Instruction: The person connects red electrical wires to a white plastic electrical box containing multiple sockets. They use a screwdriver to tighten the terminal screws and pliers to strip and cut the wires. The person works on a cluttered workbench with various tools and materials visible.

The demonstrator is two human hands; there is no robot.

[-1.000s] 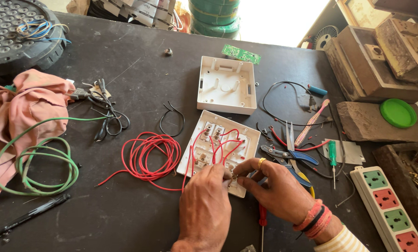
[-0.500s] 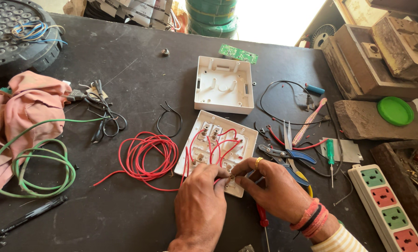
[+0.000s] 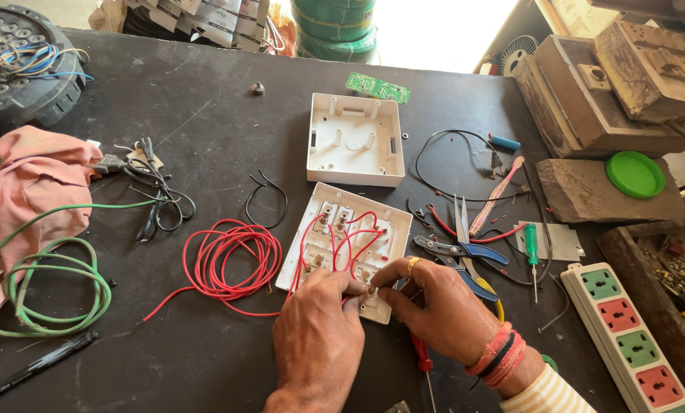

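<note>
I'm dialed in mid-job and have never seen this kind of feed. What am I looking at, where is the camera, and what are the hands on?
There is no machine here: one camera on a person's head looks down at their two bare hands over a black table. The left hand and right hand both pinch at the near edge of a white switch plate lying face down, wired with short red leads. Beside it lie a red wire coil, an empty white box, a green wire coil, pliers, a green screwdriver and a power strip. What the fingertips grip is too small to tell.
</note>
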